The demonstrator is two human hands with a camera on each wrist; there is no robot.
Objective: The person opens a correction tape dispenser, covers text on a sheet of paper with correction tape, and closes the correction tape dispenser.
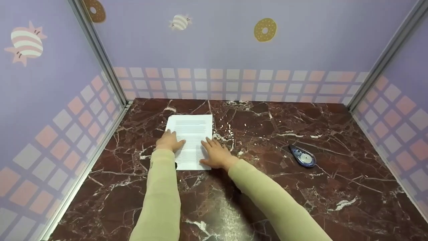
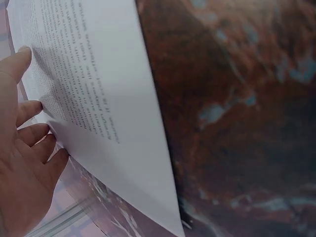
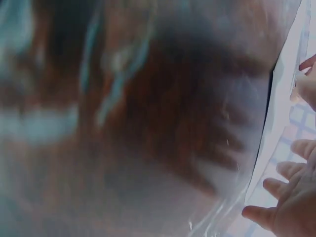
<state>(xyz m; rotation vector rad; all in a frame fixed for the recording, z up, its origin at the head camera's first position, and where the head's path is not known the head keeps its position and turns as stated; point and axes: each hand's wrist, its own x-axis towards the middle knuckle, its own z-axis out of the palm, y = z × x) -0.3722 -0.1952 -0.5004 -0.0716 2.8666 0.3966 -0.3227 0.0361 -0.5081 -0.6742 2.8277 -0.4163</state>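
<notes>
A white printed sheet of paper [image 1: 190, 129] lies on the dark red marble tabletop, left of the middle in the head view. My left hand [image 1: 170, 141] rests at its left edge, fingers spread, with the thumb over the printed lines. On the opposite edge lies my right hand [image 1: 216, 154], its fingers extended across the paper's margin. In the left wrist view the fingertips of the left hand [image 2: 34, 153] touch the border of the paper [image 2: 123, 98]. The right wrist view shows the right hand [image 3: 291, 197] with separated fingers beside the paper [image 3: 276, 108], seen nearly edge-on.
A blue, drop-shaped correction tape dispenser [image 1: 302, 156] lies on the marble tabletop [image 1: 334, 207] to the right of the paper. Purple panels with a checked band [image 1: 234, 83] enclose the table at the back and both sides.
</notes>
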